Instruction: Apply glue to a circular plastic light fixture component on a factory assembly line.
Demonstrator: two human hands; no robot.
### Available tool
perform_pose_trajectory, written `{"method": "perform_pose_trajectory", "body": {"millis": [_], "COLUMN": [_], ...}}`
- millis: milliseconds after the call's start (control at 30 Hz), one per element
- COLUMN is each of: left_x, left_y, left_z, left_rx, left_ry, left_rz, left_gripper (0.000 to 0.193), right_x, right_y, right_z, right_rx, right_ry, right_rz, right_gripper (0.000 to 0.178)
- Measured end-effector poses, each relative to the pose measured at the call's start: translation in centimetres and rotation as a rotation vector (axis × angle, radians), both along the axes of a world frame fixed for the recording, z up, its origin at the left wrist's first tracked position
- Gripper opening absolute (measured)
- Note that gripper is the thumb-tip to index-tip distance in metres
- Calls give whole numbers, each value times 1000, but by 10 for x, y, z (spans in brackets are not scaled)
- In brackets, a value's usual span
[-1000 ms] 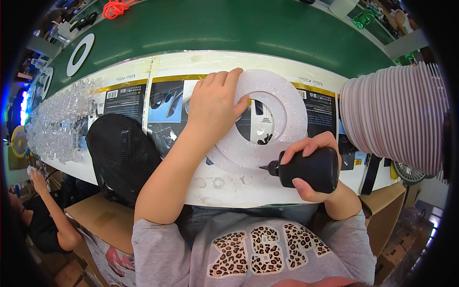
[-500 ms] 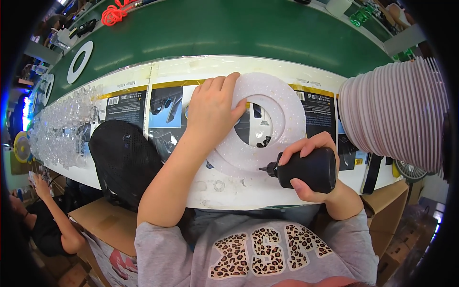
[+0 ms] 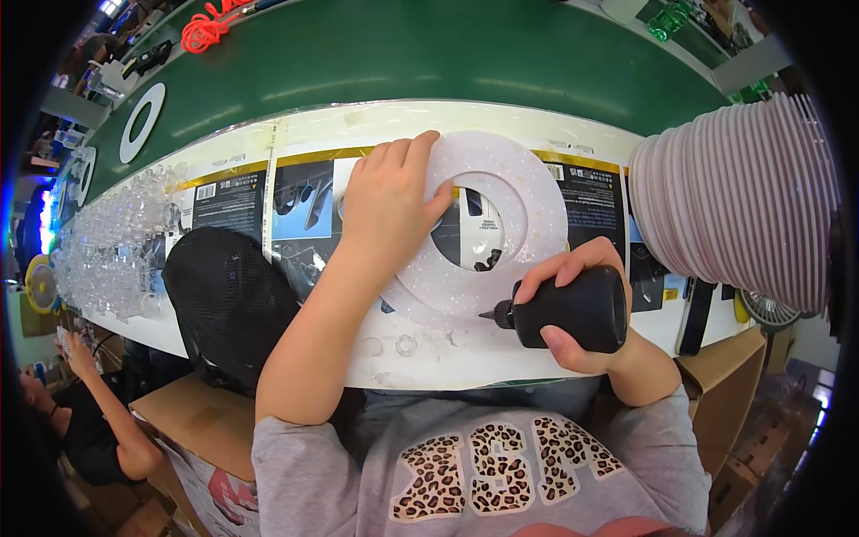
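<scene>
Glittery white flat rings (image 3: 540,201) lie before me, seemingly two overlapping, the lower one showing toward the near left. My left hand (image 3: 386,201) grips their upper left part, fingers over the face and thumb at the hole's edge. In my right hand (image 3: 577,268) is a black squeeze bottle (image 3: 573,311), lying on its side with its pointed nozzle toward the left. The nozzle tip is by the near rim of the rings; whether it touches them I cannot tell. Through the hole a printed sheet (image 3: 586,201) shows on the white work surface.
A tall stack of white rings (image 3: 725,206) leans at the right, near a small fan (image 3: 768,311). To the left are a black mesh cap (image 3: 228,295) and many clear plastic pieces (image 3: 107,251). A green tabletop (image 3: 376,54) lies beyond. Someone's hand (image 3: 79,353) shows far left.
The whole view has shifted slightly. Both hands, the bottle and the rings keep nearly the same places relative to each other.
</scene>
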State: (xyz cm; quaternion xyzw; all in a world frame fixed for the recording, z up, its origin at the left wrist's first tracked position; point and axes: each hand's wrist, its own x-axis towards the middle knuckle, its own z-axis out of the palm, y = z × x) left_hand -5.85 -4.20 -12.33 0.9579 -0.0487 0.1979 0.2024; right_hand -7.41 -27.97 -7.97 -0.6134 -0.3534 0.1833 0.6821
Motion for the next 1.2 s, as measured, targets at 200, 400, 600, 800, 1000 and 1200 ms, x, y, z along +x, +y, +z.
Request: {"method": "perform_pose_trajectory", "body": {"millis": [200, 400, 600, 800, 1000, 1200], "left_x": [0, 1, -1, 1, -1, 2], "left_y": [1, -1, 0, -2, 1, -2], "left_z": [-2, -3, -2, 0, -4, -2], "left_rx": [-8, 6, 17, -16, 19, 4], "left_ry": [-18, -12, 4, 10, -23, 14], "left_rz": [-8, -1, 6, -8, -10, -17], "left_gripper": [49, 49, 49, 48, 47, 47], "right_x": [-1, 1, 0, 2, 1, 4], "right_y": [0, 0, 1, 0, 1, 1], "right_z": [-1, -3, -3, -3, -5, -6], "right_rx": [0, 3, 4, -3, 8, 4], "right_ry": [-1, -2, -12, -29, -44, 11], "right_rz": [-10, -11, -3, 0, -5, -16], "right_gripper": [45, 45, 45, 45, 44, 43]}}
